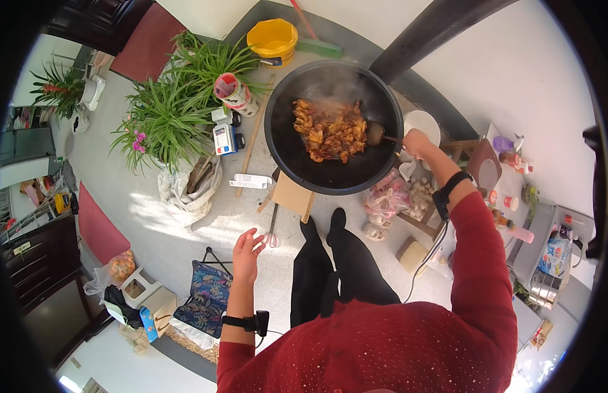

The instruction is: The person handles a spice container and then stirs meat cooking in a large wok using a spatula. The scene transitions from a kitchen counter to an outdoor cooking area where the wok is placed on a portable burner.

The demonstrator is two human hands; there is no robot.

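Observation:
A large black wok (333, 177) stands in front of me, with steam rising over the browned meat pieces (328, 130) in it. My right hand (418, 144) is closed around the handle of a metal ladle (375, 133), whose bowl rests at the right edge of the meat. My left hand (247, 250) hangs in the air below and left of the wok, fingers apart, holding nothing. Near it on the floor lie fire tongs (272, 236). A cardboard piece (290, 194) sits against the wok's near side. A white bowl (424, 128) stands behind my right hand.
Spider plants (171, 118), a toy truck (224, 137) and a sack of firewood (186, 191) are on the left. A folding chair (203, 294) stands lower left. Plastic bags (387, 194) and a wooden stool (422, 226) are at the right; a yellow bucket (273, 42) is behind.

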